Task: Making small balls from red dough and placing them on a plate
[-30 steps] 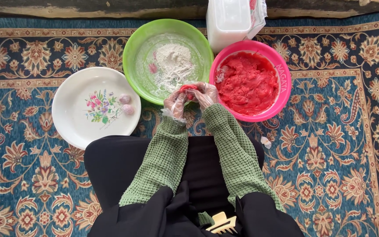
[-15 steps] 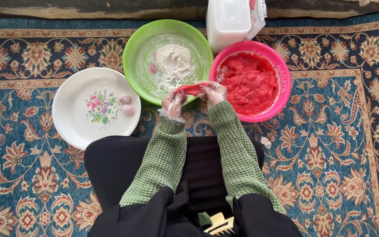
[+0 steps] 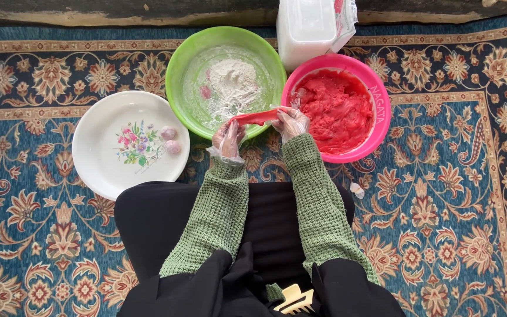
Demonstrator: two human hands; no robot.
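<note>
My left hand (image 3: 227,137) and right hand (image 3: 290,122), both in thin clear gloves, pinch the two ends of a red dough strip (image 3: 257,117). Each hand is closed on its own end; fingers together, thumb under as far as I can tell. The strip hangs in the air between them, stretched out flat.

Key relation: the strip's long axis runs left to right across my body, slightly tilted, right end a bit higher and farther from me. It sits over the near rim of the green bowl (image 3: 178,70), just above the gap between that bowl and the pink bowl (image 3: 382,111). Neither hand is nearer to it; both are on it, one per end. My right hand is closer to the pink bowl, touching or almost touching its rim, cannot tell which.

Green bowl holds white flour with a small pink lump in it. Pink bowl holds the red dough mass. White floral plate (image 3: 98,158) lies well to my left on the patterned rug (image 3: 470,205), with two small pale balls (image 3: 169,140) on it. White container (image 3: 306,26) stands behind the bowls.
</note>
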